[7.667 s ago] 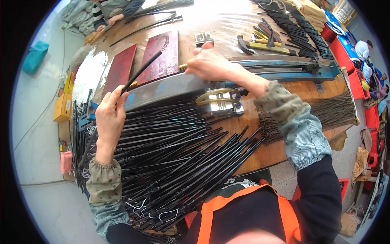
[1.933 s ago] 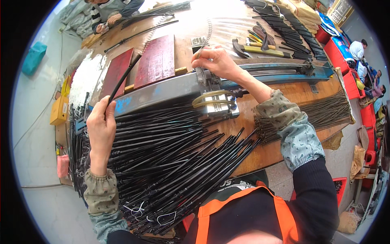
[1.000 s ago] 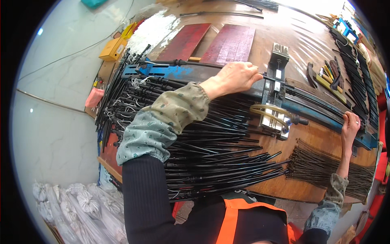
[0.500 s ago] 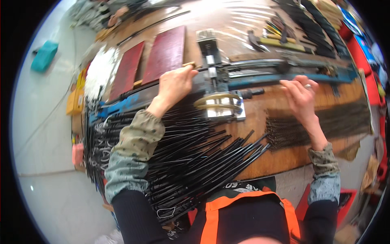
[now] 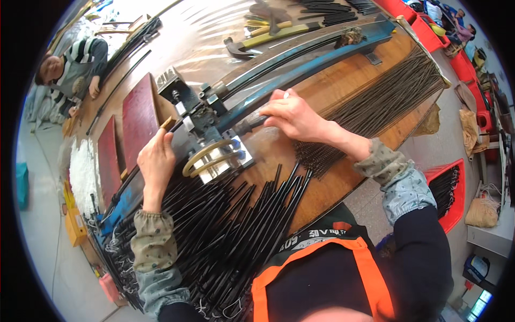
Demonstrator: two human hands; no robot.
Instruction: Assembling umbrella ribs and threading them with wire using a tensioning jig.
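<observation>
My left hand (image 5: 156, 158) is closed in a pinch at the left side of a small metal bench machine (image 5: 188, 110). A thin black rod (image 5: 129, 180) runs along the blue rail to its fingers; the exact grip is partly hidden by the hand. The fingers of my right hand (image 5: 292, 115) are curled around the end of the machine's dark handle (image 5: 247, 126). At the machine's near end, a yellowish looped band (image 5: 212, 155) sits over a shiny metal block. Many black rods (image 5: 241, 220) lie fanned out below the machine, close to my left forearm.
Brown twisted rods (image 5: 375, 96) lie bundled at the right. Dark red boards (image 5: 138, 115) stand left of the machine. A hammer (image 5: 268, 40) lies at the back. Another person (image 5: 80, 67) is at the far left. A red bin (image 5: 453, 198) stands at the right.
My right hand has moved left from free space to the machine's handle. My left hand stays by the machine, pinched. The head view has turned, bringing another person into sight.
</observation>
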